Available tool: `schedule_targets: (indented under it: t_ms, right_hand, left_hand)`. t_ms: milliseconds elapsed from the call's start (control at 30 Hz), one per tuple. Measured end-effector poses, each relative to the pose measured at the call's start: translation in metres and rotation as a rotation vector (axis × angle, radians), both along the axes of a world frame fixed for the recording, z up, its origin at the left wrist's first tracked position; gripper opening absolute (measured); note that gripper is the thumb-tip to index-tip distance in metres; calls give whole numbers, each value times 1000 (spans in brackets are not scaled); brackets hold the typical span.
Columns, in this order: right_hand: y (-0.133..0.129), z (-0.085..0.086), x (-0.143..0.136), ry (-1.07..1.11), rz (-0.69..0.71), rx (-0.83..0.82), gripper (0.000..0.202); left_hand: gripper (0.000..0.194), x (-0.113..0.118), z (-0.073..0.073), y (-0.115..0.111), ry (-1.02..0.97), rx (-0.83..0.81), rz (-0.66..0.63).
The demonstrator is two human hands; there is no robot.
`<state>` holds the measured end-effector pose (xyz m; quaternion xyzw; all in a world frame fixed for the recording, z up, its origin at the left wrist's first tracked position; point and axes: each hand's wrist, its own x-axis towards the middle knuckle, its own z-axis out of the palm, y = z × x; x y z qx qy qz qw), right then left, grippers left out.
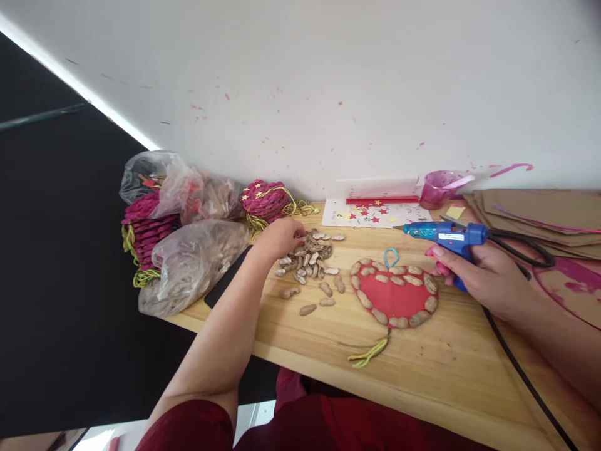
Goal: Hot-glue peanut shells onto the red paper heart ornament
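Note:
My right hand point(488, 272) is wrapped round the handle of a blue hot glue gun point(439, 233), its nozzle pointing left above the table. Left of that hand lies a red heart point(392, 297), edged with peanuts in their shells and with several more across its upper part. A blue loop point(391, 257) sits at its top and a yellow-green tassel point(370, 354) hangs from its point. At the back edge of a pile of peanuts point(307, 258), my left hand point(282, 238) has its fingers curled together; what is between them is hidden.
Plastic bags point(195, 263) and a braided magenta piece point(148, 232) crowd the left end, beside a dark flat object point(225, 279). Another magenta piece point(265, 200), paper with stars point(331, 214), a pink cup point(436, 190) and brown cardboard point(549, 213) line the wall. A black cord point(521, 366) trails right.

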<state>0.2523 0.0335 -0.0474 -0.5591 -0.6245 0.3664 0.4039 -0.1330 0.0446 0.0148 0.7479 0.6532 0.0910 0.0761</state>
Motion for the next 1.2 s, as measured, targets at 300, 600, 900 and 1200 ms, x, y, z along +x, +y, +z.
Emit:
schedule_targets:
  t_ms: [300, 600, 900, 1200]
  right_hand:
    - [-1, 0, 2, 37, 34, -71, 53]
    - [-5, 9, -3, 38, -12, -116, 56]
    - [-5, 5, 0, -3, 62, -44, 45]
    - [-5, 7, -2, 12, 56, -54, 46]
  left_hand:
    - [27, -24, -18, -5, -332, 66, 53]
    - [30, 3, -11, -15, -739, -32, -35]
    - [17, 62, -24, -20, -349, -40, -236]
    - [16, 56, -20, -20, -226, 236, -147]
